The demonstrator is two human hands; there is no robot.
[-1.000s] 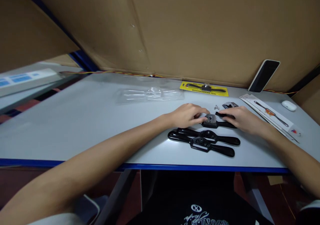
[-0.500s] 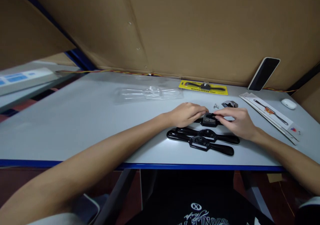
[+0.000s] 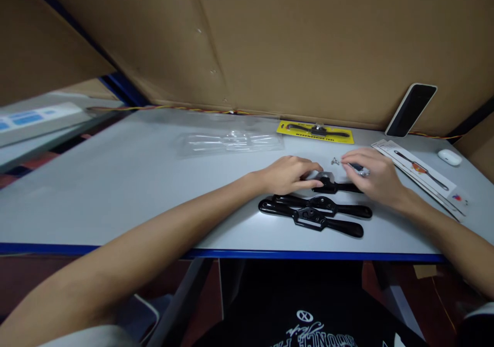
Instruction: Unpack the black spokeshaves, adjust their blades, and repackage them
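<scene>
With left-hand fingers (image 3: pixel 313 166) spread, touching spokeshave (image 3: pixel 322 189) on counter (image 3: pixel 116 192); with right-hand fingers (image 3: pixel 358 157) beside loose screws (image 3: pixel 335 160), can't tell if pinching any. Have blade (image 3: pixel 328 175) and black cap (image 3: pixel 328 182) on, apparently not screwed down. Likely have yet to fit two bare spokeshave bodies (image 3: pixel 309 213) nearer counter edge.

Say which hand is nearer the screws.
Right. The right hand is just to the right of the screws; the left hand is farther off, to their lower left in the picture.
</scene>
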